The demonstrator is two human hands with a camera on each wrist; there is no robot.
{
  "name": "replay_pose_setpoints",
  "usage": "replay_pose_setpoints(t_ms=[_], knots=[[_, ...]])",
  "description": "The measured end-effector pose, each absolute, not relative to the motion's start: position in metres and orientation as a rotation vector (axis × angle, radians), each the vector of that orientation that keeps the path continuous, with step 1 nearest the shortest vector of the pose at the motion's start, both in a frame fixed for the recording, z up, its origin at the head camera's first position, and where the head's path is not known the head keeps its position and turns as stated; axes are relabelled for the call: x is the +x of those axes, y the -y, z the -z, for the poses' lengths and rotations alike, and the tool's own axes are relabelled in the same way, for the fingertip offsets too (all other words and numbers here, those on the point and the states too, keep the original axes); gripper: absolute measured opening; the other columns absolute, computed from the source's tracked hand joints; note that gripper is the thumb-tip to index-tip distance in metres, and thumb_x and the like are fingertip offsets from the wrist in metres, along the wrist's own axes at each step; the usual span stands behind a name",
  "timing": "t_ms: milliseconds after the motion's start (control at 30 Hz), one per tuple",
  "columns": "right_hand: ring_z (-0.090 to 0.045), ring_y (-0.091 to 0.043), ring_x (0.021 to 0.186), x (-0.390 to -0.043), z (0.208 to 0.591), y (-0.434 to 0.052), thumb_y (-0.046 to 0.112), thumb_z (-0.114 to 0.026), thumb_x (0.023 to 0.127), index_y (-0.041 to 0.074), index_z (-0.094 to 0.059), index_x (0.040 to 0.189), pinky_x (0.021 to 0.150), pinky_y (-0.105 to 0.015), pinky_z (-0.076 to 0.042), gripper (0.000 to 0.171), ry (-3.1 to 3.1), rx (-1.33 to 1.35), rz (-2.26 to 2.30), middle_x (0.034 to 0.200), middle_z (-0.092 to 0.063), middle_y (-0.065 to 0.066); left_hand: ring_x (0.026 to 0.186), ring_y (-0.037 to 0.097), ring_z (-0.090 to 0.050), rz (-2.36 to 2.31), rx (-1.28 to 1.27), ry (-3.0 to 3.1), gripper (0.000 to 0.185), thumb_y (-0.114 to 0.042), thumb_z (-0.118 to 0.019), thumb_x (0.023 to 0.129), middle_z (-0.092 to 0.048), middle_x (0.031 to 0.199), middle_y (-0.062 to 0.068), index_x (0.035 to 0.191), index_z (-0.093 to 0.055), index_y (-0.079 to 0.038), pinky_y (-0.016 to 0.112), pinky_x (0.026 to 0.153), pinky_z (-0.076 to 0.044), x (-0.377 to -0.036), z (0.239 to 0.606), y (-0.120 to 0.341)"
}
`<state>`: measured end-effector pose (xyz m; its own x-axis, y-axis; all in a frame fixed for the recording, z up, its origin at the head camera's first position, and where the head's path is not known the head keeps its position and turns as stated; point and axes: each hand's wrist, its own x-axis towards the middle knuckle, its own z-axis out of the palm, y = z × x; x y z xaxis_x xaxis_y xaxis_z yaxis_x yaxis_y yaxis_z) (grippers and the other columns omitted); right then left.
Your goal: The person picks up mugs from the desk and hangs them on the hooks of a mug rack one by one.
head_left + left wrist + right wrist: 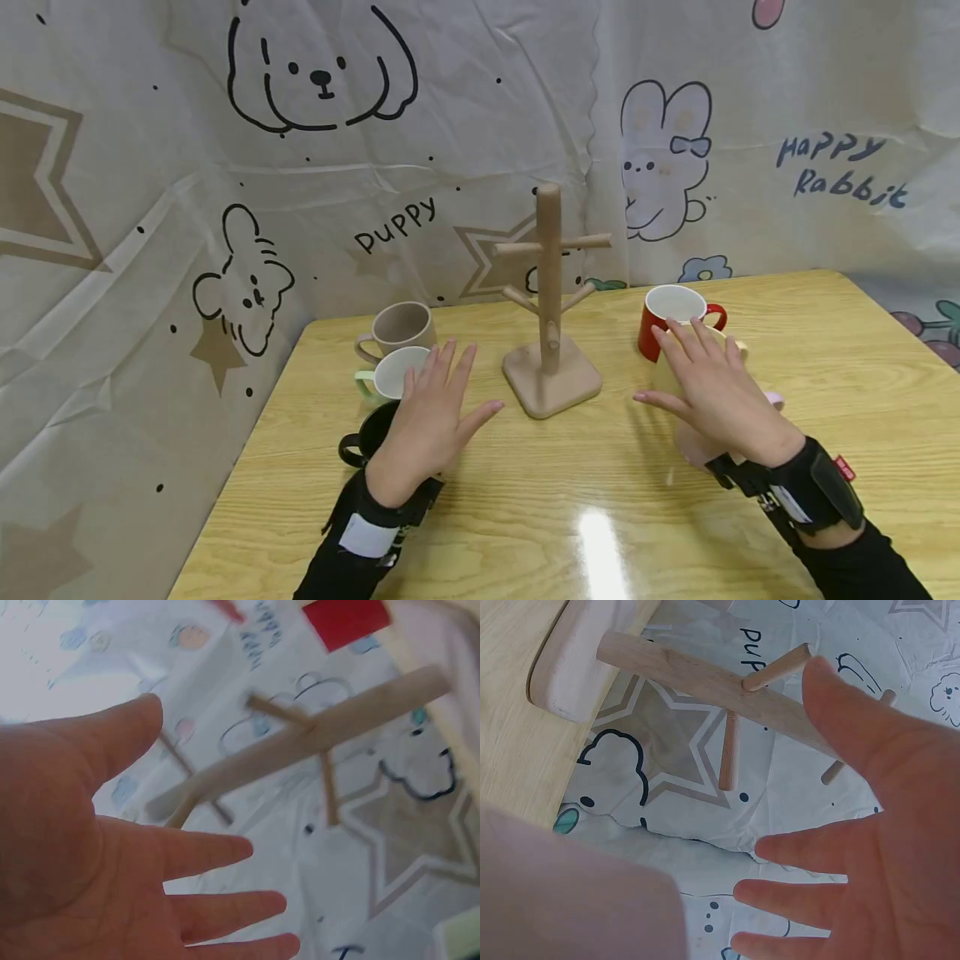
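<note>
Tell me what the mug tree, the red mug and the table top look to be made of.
Mug tree: pale unfinished-looking wood, matte, with faint grain on post and pegs.
Red mug: probably glazed ceramic, smooth red outside, white inside.
Table: wood-grain surface, likely laminate or varnish; it mirrors a bright light glare.

Pale bare wood on the mug tree (550, 333), standing on a yellowish wood-grain table (825, 358). To one side, a beige mug (401, 329), a mint-green mug (386, 375) with white inside, a black mug (367, 433). Opposite, a red mug (663, 321), white within, and a pink mug (697, 446). Behind, a cream backdrop (150, 167) printed with black-outlined puppies, rabbits and tan stars.
</note>
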<state>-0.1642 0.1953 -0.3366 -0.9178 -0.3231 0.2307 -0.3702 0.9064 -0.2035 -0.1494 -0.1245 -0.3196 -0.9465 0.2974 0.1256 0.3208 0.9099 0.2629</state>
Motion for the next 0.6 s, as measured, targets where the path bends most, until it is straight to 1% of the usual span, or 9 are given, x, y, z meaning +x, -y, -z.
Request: replay_pose_setpoints(t_ms=[133, 300, 367, 433, 467, 533, 567, 600], knots=[[-0.021, -0.051, 0.132, -0.164, 0.335, -0.196, 0.048, -0.062, 0.083, -0.004, -0.038, 0.136, 0.098, -0.071, -0.017, 0.078, 2.876, 0.537, -0.35, 0.142, -0.03, -0.031, 0.14, 0.037, -0.015, 0.493, -0.552, 2.911, 0.07, -0.046, -0.051, 0.09, -0.024, 0.151, 0.017, 0.145, -0.026, -0.011, 0.063, 0.108, -0.012, -0.144, 0.304, 0.146], [-0.026, -0.05, 0.13, -0.165, 0.335, -0.197, 0.046, -0.065, 0.081, -0.003, -0.043, 0.133, 0.098, -0.071, -0.019, 0.075, 2.883, 0.567, -0.326, 0.139, -0.035, -0.031, 0.139, 0.038, -0.017, 0.586, -0.59, 2.895, 0.059, -0.036, -0.048, 0.095, -0.027, 0.15, 0.016, 0.145, -0.028, -0.012, 0.065, 0.106, -0.012, -0.137, 0.293, 0.191], [-0.031, -0.048, 0.127, -0.165, 0.335, -0.197, 0.044, -0.066, 0.081, -0.004, -0.045, 0.131, 0.099, -0.07, -0.02, 0.072, 2.882, 0.58, -0.316, 0.135, -0.04, -0.03, 0.137, 0.042, -0.021, 0.591, -0.586, 2.923, 0.054, -0.033, -0.045, 0.097, -0.03, 0.147, 0.019, 0.144, -0.03, -0.01, 0.066, 0.104, -0.015, -0.135, 0.292, 0.211], [-0.041, -0.044, 0.121, -0.165, 0.335, -0.197, 0.041, -0.067, 0.081, -0.002, -0.048, 0.129, 0.098, -0.066, -0.027, 0.067, 2.88, 0.588, -0.315, 0.129, -0.049, -0.028, 0.133, 0.043, -0.029, 0.596, -0.601, 2.954, 0.05, -0.03, -0.043, 0.098, -0.037, 0.143, 0.021, 0.141, -0.034, -0.007, 0.063, 0.103, -0.022, -0.134, 0.294, 0.231], [-0.046, -0.042, 0.117, -0.164, 0.334, -0.197, 0.041, -0.066, 0.082, -0.001, -0.049, 0.129, 0.095, -0.063, -0.034, 0.065, 2.885, 0.589, -0.314, 0.125, -0.052, -0.026, 0.13, 0.043, -0.034, 0.603, -0.62, 2.972, 0.048, -0.029, -0.042, 0.098, -0.04, 0.14, 0.021, 0.139, -0.037, -0.006, 0.061, 0.102, -0.026, -0.135, 0.295, 0.241], [-0.055, -0.04, 0.107, -0.164, 0.334, -0.198, 0.041, -0.064, 0.083, 0.002, -0.051, 0.128, 0.082, -0.054, -0.046, 0.061, 2.897, 0.595, -0.325, 0.118, -0.059, -0.024, 0.125, 0.041, -0.042, 0.627, -0.684, 3.005, 0.043, -0.025, -0.041, 0.099, -0.046, 0.136, 0.021, 0.137, -0.041, -0.003, 0.056, 0.1, -0.034, -0.137, 0.298, 0.259], [-0.058, -0.038, 0.102, -0.164, 0.334, -0.198, 0.04, -0.064, 0.084, 0.003, -0.051, 0.128, 0.074, -0.049, -0.05, 0.059, 2.902, 0.601, -0.337, 0.115, -0.061, -0.023, 0.123, 0.04, -0.045, 0.643, -0.724, 3.017, 0.042, -0.023, -0.042, 0.099, -0.048, 0.134, 0.021, 0.135, -0.043, -0.002, 0.054, 0.098, -0.037, -0.139, 0.301, 0.267], [-0.06, -0.037, 0.098, -0.164, 0.333, -0.197, 0.04, -0.063, 0.084, 0.004, -0.052, 0.127, 0.066, -0.043, -0.051, 0.057, 2.902, 0.611, -0.339, 0.111, -0.063, -0.022, 0.121, 0.039, -0.048, 0.657, -0.766, 3.027, 0.041, -0.02, -0.043, 0.098, -0.05, 0.133, 0.02, 0.134, -0.044, -0.001, 0.052, 0.096, -0.04, -0.14, 0.305, 0.274]])
